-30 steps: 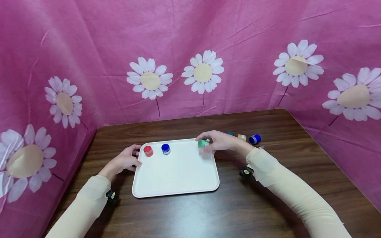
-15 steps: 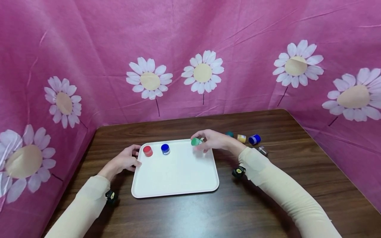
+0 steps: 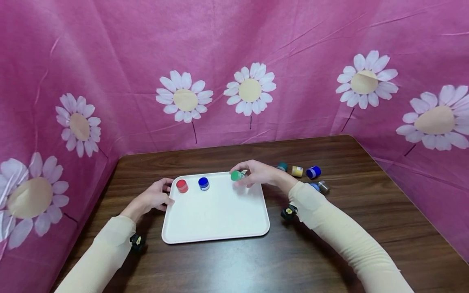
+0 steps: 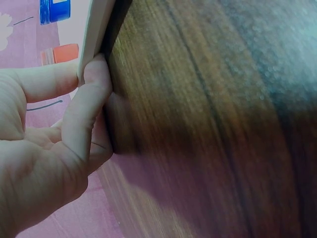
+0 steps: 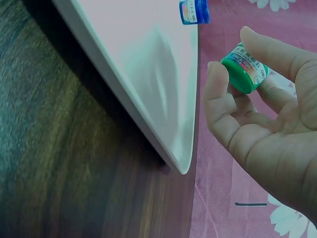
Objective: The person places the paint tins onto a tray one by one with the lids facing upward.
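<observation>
A small green-lidded paint jar (image 3: 236,175) is held by my right hand (image 3: 256,173) over the back right part of a white tray (image 3: 216,211). The right wrist view shows the green jar (image 5: 250,69) tilted between thumb and fingers, its printed label exposed. My left hand (image 3: 152,197) grips the tray's left edge; in the left wrist view, thumb and finger pinch the tray rim (image 4: 94,37). Upright on the tray's back left stand a red paint jar (image 3: 182,186) and, to its right, a blue paint jar (image 3: 203,183).
Right of the tray, on the brown wooden table (image 3: 249,264), lie a dark green jar (image 3: 282,166), a yellow jar (image 3: 297,171), a blue jar (image 3: 313,172) and a grey-brown jar (image 3: 323,186). Another blue jar is partly hidden by the right sleeve. A pink flowered cloth (image 3: 220,134) hangs behind.
My right hand has moved left over the tray with the green paint jar. More of the jars on the right now show. The left hand and tray have hardly moved.
</observation>
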The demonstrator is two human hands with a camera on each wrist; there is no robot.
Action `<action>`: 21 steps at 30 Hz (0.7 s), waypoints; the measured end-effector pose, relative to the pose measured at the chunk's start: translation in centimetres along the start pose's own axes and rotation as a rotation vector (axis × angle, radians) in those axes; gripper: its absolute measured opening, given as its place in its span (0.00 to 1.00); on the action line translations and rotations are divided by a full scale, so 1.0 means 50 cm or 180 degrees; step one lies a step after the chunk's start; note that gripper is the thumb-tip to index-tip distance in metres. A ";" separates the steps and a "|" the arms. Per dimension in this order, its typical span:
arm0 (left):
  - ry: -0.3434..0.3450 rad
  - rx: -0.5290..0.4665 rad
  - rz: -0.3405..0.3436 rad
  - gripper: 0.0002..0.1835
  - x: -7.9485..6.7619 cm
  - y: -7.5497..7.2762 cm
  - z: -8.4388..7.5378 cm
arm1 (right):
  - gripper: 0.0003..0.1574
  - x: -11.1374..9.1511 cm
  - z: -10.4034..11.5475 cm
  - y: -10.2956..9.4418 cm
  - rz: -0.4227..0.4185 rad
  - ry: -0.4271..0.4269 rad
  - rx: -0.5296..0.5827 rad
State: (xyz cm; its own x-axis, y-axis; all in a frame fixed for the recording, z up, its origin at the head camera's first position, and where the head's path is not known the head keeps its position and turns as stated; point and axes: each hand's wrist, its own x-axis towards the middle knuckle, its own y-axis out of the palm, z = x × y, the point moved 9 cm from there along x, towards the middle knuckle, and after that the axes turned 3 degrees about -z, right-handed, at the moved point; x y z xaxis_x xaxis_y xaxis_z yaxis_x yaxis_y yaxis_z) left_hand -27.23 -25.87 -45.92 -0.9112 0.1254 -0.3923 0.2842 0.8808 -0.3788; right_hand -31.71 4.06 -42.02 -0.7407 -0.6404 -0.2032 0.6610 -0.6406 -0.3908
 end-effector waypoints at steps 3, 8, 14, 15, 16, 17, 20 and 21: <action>-0.0014 -0.0006 -0.0009 0.44 0.000 0.000 0.002 | 0.31 0.003 0.002 0.003 0.0004 -0.0022 -0.0011; -0.0022 -0.0030 -0.0020 0.44 0.000 0.001 0.004 | 0.30 0.008 0.000 0.007 -0.0018 -0.0034 -0.0034; -0.0004 -0.0041 0.0004 0.44 0.000 0.004 0.002 | 0.30 0.014 -0.007 0.011 -0.0032 -0.0047 -0.0088; -0.0001 -0.0041 -0.0001 0.44 0.000 0.003 0.002 | 0.30 0.015 -0.007 0.011 -0.0031 -0.0050 -0.0093; -0.0005 -0.0042 -0.0015 0.43 0.000 0.002 0.002 | 0.30 0.016 -0.008 0.012 -0.0030 -0.0050 -0.0106; 0.0000 -0.0032 -0.0018 0.43 0.001 0.002 0.002 | 0.30 0.017 -0.008 0.012 -0.0027 -0.0050 -0.0112; 0.0003 -0.0009 -0.0033 0.43 0.002 0.000 0.003 | 0.30 0.022 -0.010 0.015 0.0006 -0.0026 -0.0078; 0.0008 -0.0001 -0.0032 0.43 0.002 0.000 0.003 | 0.30 0.023 -0.010 0.017 0.0018 -0.0015 -0.0066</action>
State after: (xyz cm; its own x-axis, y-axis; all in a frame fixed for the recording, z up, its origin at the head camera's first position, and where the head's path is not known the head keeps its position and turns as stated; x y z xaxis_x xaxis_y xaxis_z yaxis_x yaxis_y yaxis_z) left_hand -27.30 -25.92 -46.07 -0.9148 0.1176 -0.3865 0.2750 0.8821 -0.3825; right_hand -32.07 3.02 -43.05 -0.7364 -0.6459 -0.2013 0.6624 -0.6281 -0.4082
